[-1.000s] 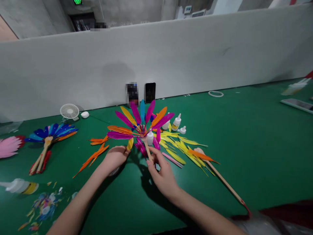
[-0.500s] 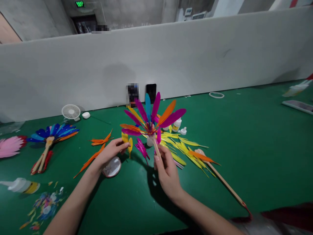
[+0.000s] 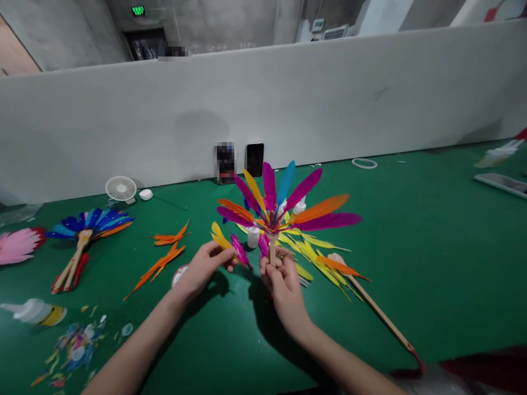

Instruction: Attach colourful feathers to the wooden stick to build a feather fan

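Observation:
My right hand (image 3: 284, 277) is closed round the wooden stick (image 3: 272, 249) of an upright fan of magenta, orange, yellow and blue feathers (image 3: 269, 189). To its left, my left hand (image 3: 216, 263) pinches a yellow feather (image 3: 220, 236) that points up and left. Magenta feathers (image 3: 239, 248) show just beyond my left fingertips. Between the hands, farther back, is a small white bottle (image 3: 253, 237). Behind my right hand, yellow-green feathers (image 3: 313, 252) lie spread on the green table (image 3: 411, 236). My left wrist partly hides a round dish (image 3: 179, 274).
Left lie orange feathers (image 3: 158, 263), a blue feather fan (image 3: 90, 222), a glue bottle (image 3: 39, 312) and coloured scraps (image 3: 76, 345). A stick (image 3: 379, 307) lies at the right. Phones (image 3: 254, 160) lean on the white partition (image 3: 308, 99), with a small fan (image 3: 121, 188) farther left.
The feather fan has moved right and turned to spread wider. My left hand has moved right with the yellow feather, covering more of the dish.

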The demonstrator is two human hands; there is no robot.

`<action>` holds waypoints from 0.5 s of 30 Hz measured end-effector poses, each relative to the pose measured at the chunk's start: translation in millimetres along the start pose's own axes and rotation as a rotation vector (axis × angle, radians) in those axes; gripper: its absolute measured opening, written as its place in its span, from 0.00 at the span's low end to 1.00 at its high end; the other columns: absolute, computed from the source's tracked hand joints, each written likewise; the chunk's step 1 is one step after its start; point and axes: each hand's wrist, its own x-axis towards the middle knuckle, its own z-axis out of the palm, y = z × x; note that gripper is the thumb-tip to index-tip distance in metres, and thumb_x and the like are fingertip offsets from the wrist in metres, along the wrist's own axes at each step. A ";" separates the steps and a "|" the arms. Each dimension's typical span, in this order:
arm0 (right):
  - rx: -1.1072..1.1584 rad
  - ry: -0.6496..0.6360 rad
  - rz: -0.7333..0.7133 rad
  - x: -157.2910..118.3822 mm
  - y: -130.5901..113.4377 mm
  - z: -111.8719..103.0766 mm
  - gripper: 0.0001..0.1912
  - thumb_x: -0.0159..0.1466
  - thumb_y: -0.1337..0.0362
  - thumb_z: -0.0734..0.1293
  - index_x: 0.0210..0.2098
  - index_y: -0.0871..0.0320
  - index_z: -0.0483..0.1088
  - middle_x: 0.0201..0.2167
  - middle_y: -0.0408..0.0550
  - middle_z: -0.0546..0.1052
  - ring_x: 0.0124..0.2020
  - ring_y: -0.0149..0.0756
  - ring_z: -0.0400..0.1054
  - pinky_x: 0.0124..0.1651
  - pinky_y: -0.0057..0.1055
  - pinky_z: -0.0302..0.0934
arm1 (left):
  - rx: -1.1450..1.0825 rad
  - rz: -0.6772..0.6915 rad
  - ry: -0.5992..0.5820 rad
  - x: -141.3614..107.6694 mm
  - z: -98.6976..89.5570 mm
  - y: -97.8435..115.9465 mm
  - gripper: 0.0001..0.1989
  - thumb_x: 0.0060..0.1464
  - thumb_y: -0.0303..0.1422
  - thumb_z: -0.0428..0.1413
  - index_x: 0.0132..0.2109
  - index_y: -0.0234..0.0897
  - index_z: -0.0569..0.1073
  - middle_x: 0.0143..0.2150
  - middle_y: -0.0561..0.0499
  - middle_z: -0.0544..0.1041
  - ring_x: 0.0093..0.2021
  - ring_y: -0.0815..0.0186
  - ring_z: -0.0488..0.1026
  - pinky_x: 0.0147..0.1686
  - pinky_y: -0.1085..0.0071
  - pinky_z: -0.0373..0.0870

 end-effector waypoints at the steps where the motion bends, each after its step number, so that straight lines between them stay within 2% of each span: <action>1: 0.003 -0.003 0.030 -0.1 0.0 0.1 0.11 0.54 0.58 0.62 0.32 0.53 0.55 0.17 0.33 0.59 0.15 0.24 0.49 0.17 0.22 0.45 | -0.040 0.005 0.013 -2.1 6.0 -2.0 0.14 0.39 0.43 0.57 0.26 0.35 0.70 0.22 0.52 0.71 0.22 0.71 0.66 0.28 0.71 0.65; 4: 0.013 -0.046 0.114 0.1 -0.6 0.2 0.13 0.53 0.55 0.63 0.29 0.54 0.55 0.15 0.31 0.53 0.14 0.24 0.46 0.17 0.22 0.41 | -0.133 0.042 0.039 -11.1 23.1 -4.4 0.15 0.40 0.44 0.56 0.27 0.35 0.72 0.21 0.52 0.72 0.22 0.70 0.68 0.29 0.70 0.67; 6: 0.049 -0.078 0.155 0.8 -0.8 0.2 0.15 0.54 0.52 0.63 0.27 0.54 0.55 0.14 0.31 0.53 0.13 0.23 0.45 0.16 0.22 0.39 | -0.107 0.067 0.085 -18.0 30.4 -2.5 0.15 0.41 0.43 0.55 0.28 0.35 0.73 0.21 0.52 0.73 0.23 0.69 0.69 0.31 0.70 0.67; 10: 0.102 -0.124 0.195 1.8 0.2 0.0 0.18 0.55 0.47 0.61 0.27 0.57 0.58 0.14 0.34 0.60 0.12 0.22 0.45 0.16 0.22 0.39 | -0.050 0.075 0.189 -26.6 35.6 1.4 0.15 0.40 0.44 0.55 0.27 0.35 0.73 0.21 0.52 0.72 0.24 0.68 0.69 0.31 0.70 0.67; 15: 0.171 -0.156 0.207 1.1 1.1 -1.4 0.19 0.52 0.50 0.66 0.32 0.56 0.59 0.16 0.34 0.64 0.12 0.21 0.48 0.17 0.22 0.40 | -0.056 0.081 0.192 -26.1 37.6 -4.6 0.13 0.42 0.42 0.54 0.25 0.35 0.71 0.21 0.52 0.72 0.24 0.69 0.67 0.29 0.72 0.65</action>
